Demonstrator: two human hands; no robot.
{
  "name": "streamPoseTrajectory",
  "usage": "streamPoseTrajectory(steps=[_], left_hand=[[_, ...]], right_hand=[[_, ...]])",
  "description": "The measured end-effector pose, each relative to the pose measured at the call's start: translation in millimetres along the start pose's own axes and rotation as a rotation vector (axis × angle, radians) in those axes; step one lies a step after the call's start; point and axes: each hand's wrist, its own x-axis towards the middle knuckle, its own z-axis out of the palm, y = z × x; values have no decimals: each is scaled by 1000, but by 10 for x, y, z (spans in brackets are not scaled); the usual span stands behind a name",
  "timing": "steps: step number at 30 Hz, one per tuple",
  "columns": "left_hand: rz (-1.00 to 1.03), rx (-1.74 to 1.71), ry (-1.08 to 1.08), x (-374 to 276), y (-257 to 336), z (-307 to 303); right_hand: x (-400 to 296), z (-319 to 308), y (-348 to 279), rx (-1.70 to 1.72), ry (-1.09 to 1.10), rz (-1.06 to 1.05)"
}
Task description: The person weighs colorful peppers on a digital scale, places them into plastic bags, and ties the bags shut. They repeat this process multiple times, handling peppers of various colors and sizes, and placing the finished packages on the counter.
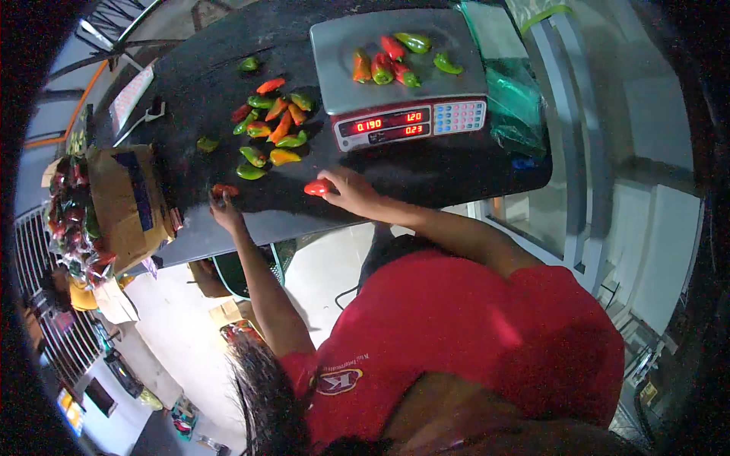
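Observation:
My right hand (355, 194) holds a red pepper (318, 187) just above the table, below the digital scale. Over at the left, the fingers of my left hand (226, 212) are on another red pepper (224, 190). Several green, orange and red peppers (279, 129) lie loose on the dark table (274, 208), between my hands and further back. On the metal plate of the digital scale (399, 100) rest several more red and green peppers (382, 67); its display is lit red.
A cardboard box (128, 205) stands at the table's left end, with bagged peppers (77, 216) beside it. Green plastic bags (513, 108) lie right of the scale. A white strip-like item (132, 98) is at the back left. The table's front edge runs close to my body.

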Motion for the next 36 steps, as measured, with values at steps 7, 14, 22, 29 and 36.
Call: streamPoseTrajectory(steps=[7, 14, 22, 29, 36], left_hand=[[-116, -428, -171, 38, 105, 336], [-41, -66, -59, 52, 175, 399], [42, -116, -68, -56, 294, 382], [44, -87, -197, -127, 718, 324], [92, 7, -149, -178, 675, 316]], right_hand=[[299, 115, 264, -88, 88, 16], [424, 206, 211, -81, 111, -16], [539, 373, 169, -31, 162, 56], [570, 511, 344, -159, 222, -18], [414, -460, -271, -61, 62, -135]])
